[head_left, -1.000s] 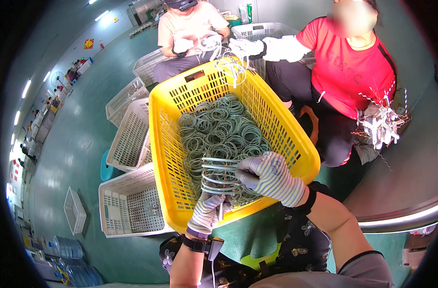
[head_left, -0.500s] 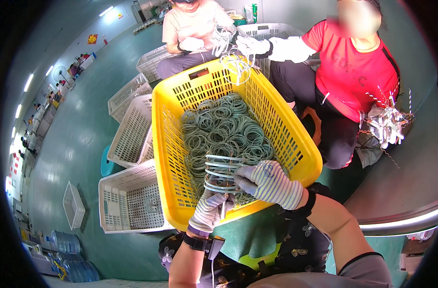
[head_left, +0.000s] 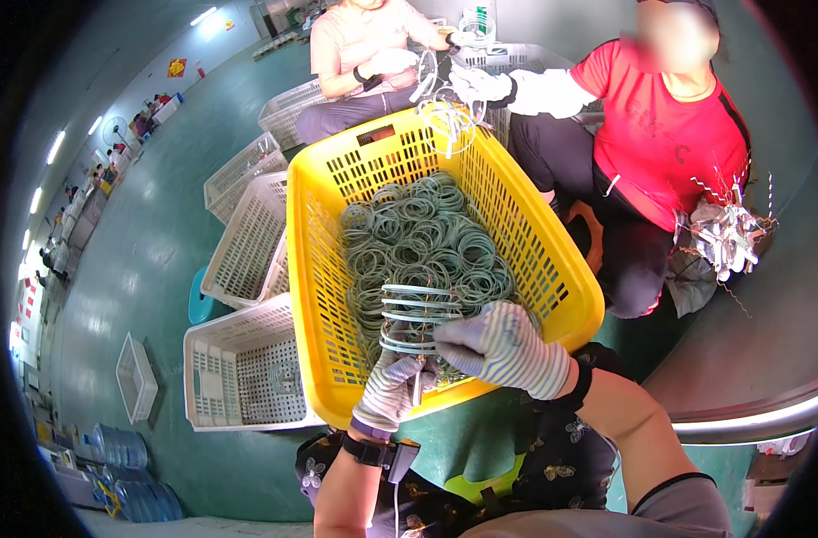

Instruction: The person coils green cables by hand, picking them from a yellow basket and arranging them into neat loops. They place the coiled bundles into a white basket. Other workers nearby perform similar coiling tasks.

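My left hand [head_left: 386, 393], in a striped glove, is closed around the lower part of a spaced stack of pale rings [head_left: 419, 305]. A short silvery piece [head_left: 417, 387] sticks down beside its fingers. My right hand [head_left: 515, 354], gloved the same way, is closed with its fingertips at the right side of the stack. Whether those fingertips pinch a ring or something small is hidden. Both hands are over the near end of a yellow plastic basket [head_left: 312, 359]. Inside it lies a deep heap of grey-green rings [head_left: 418, 238].
White plastic crates [head_left: 247, 336] line the basket's left side. A person in a red top [head_left: 669, 134] sits at the right, beside a bundle of white pieces with twisted wires [head_left: 727, 235]. Another person in a pale top [head_left: 364, 45] sits beyond. Water bottles [head_left: 122, 448] are at lower left.
My right hand has shifted slightly at the stack, its fingers drawing together; my left hand has stayed put. Beyond the basket, the pale-topped person's hands have moved apart, carrying rings.
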Available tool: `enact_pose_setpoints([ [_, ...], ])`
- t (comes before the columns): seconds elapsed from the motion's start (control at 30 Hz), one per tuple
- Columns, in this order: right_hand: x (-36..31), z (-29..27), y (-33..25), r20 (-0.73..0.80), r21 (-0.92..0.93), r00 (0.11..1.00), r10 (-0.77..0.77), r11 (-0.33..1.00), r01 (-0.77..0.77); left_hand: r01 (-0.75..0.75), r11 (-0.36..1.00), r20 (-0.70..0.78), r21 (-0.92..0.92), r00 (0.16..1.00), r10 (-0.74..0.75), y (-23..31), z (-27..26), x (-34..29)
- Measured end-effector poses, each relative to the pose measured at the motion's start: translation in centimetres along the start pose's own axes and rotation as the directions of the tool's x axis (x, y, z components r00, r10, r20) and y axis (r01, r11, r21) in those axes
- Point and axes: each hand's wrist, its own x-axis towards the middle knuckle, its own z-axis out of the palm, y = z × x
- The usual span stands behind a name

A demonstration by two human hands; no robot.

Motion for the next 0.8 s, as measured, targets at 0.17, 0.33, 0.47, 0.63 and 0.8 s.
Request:
enact_pose_setpoints([
  [0.17,-0.7,0.8,1.2,0.216,-0.12,0.973,0.078,0.991,-0.052,0.009,0.999,-0.002,0.042,1.0,-0.009,-0.1,0.2,0.1],
  [0.33,-1.0,1.1,2.0,0.246,-0.123,0.967,0.07,0.992,-0.04,0.006,1.0,-0.007,0.028,1.0,-0.006,-0.2,0.0,0.0],
  [0.47,-1.0,1.2,2.3,0.252,-0.178,0.966,0.063,0.984,-0.018,-0.004,1.0,-0.014,0.013,1.0,0.005,-0.3,0.3,-0.1],
  [0.63,-0.7,1.7,1.8,0.038,-0.267,0.999,0.012,0.964,-0.001,0.01,1.0,-0.035,-0.009,0.999,-0.01,-0.5,-0.1,0.0],
  [0.8,-0.1,1.2,0.7,-0.042,-0.252,0.998,0.054,0.966,-0.063,0.059,0.998,-0.111,-0.011,0.992,-0.059,-0.7,-0.8,0.1],
])
